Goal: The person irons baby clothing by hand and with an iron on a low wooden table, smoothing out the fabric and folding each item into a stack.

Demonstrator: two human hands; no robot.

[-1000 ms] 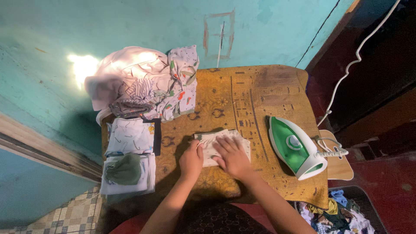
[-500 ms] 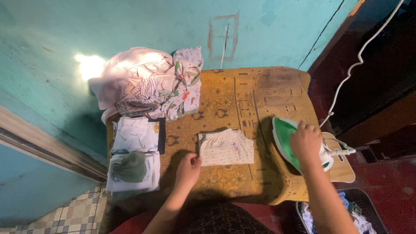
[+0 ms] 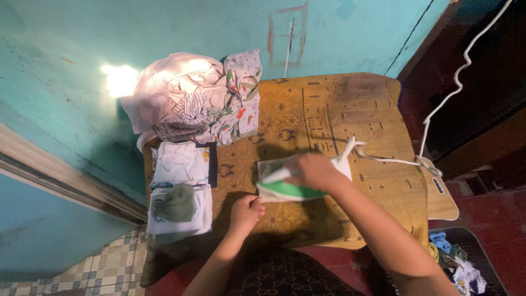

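My right hand (image 3: 316,171) grips the handle of a green and white iron (image 3: 285,188), which lies on a small folded white garment (image 3: 269,166) in the middle of the ironing table (image 3: 339,109). My left hand (image 3: 245,211) rests on the table's patterned yellow-brown cover just in front of the garment's near left corner, fingers curled, holding nothing. The iron's white cord (image 3: 438,104) runs from the iron up to the right.
A heap of unfolded clothes (image 3: 192,101) lies at the table's far left. Two stacks of folded clothes (image 3: 181,192) sit along the left edge. A wooden iron rest (image 3: 441,192) sticks out on the right. More clothes (image 3: 455,263) lie low right. A turquoise wall is behind.
My right hand went from the garment to the iron on its rest, picked it up and brought it left onto the garment. My left hand slid back to the garment's near corner.
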